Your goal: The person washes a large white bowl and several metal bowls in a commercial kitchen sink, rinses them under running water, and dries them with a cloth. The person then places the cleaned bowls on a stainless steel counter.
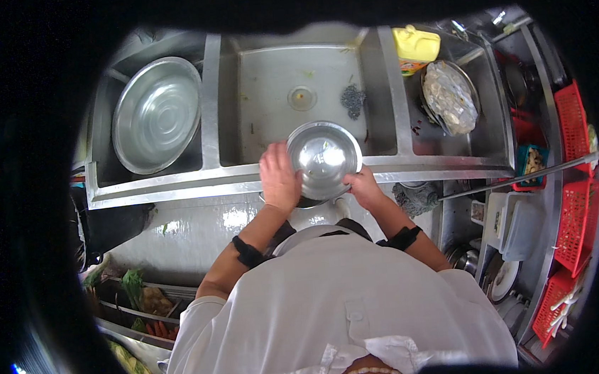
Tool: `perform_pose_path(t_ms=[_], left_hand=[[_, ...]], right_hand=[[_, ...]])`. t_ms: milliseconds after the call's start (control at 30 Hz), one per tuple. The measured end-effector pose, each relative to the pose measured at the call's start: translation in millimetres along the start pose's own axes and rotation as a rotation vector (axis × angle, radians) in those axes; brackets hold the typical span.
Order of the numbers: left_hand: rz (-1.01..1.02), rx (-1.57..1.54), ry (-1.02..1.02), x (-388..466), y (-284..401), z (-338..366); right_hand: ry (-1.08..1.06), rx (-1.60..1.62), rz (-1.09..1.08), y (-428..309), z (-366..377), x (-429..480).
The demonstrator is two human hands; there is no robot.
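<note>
A round stainless steel bowl point(323, 155) is tilted over the front edge of the middle sink basin point(268, 77). My right hand point(366, 187) grips its lower right rim, thumb inside. Along the bowl's left side lies my left hand point(279, 177), fingers stretched out and thumb at the rim; whether it bears any weight cannot be told. A few small bits show inside the bowl. Beyond it, a steel wool scrubber point(353, 101) rests on the basin floor, right of the drain point(302, 97). Part of another metal vessel point(309, 204) shows below the bowl, mostly hidden.
A large oval metal basin point(157, 116) sits in the left sink. The right sink holds a yellow jug point(415, 46) and a bowl with a plastic bag point(450, 99). At right are a mop point(417, 198) and red baskets point(575, 227); vegetables point(154, 301) lie lower left.
</note>
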State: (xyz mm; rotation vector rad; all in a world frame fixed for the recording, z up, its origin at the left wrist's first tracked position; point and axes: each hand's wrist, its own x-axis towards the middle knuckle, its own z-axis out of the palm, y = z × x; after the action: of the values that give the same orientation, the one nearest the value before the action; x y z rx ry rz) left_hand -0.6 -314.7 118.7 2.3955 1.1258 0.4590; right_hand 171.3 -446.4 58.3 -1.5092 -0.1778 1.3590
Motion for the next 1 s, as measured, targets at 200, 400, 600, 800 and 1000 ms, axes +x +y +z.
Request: perform_pose_path(t_ms=[200, 400, 600, 800, 1000], left_hand=[[-0.245, 0.003, -0.235, 2, -100, -20], [-0.127, 0.044, -0.190, 4, -140, -43], [-0.121, 0.092, -0.002, -5, -149, -41], [-0.257, 0.041, -0.031, 0, -162, -59], [-0.256, -0.122, 0.076, -8, -190, -79]], right_hand=[[-0.080, 0.152, 0.160, -1, 84, -1], [-0.109, 0.182, 0.284, 2, 121, 13], [-0.110, 0.144, 0.293, 0, 136, 23], [-0.194, 0.135, 0.395, -5, 147, 34], [-0.201, -0.064, 0.255, -12, 156, 44]])
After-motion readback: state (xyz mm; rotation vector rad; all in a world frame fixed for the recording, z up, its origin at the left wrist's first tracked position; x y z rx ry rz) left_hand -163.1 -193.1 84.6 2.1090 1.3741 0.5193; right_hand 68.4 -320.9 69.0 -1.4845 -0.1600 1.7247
